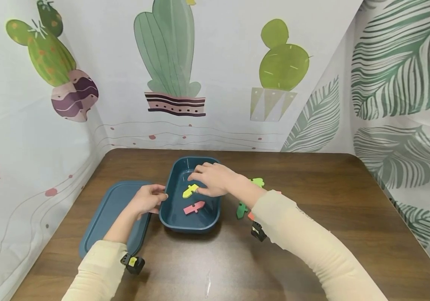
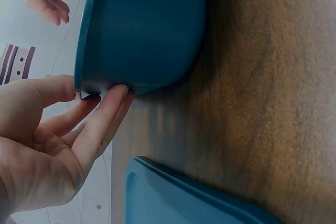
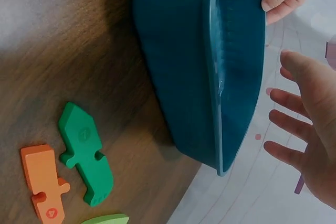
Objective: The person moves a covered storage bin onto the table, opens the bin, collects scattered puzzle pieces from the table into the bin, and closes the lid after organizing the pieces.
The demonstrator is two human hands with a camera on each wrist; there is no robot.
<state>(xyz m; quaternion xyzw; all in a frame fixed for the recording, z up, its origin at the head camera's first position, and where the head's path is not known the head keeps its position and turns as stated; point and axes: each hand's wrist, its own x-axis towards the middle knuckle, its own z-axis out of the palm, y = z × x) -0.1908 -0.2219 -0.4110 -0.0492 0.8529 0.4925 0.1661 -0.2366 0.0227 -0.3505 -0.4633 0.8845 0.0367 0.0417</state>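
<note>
A deep blue plastic box [image 1: 189, 229] stands on the table. My left hand [image 1: 148, 200] pinches its left rim, thumb over the edge and fingers against the outer wall, as the left wrist view shows. Inside the box lie a yellow puzzle piece [image 1: 190, 191] and a pink puzzle piece [image 1: 194, 207], apart from each other. Above the box hovers my right hand [image 1: 215, 179]; in the right wrist view its fingers are spread and hold nothing. Right of the box, partly behind my right arm, are a green puzzle piece [image 3: 86, 148], an orange one [image 3: 42, 179] and a light green one [image 1: 257, 182].
A flat blue lid [image 1: 103, 221] lies on the wooden table [image 1: 331, 200] left of the box, partly under my left forearm. Behind the table hangs a white cloth [image 1: 226, 75] printed with cacti and leaves.
</note>
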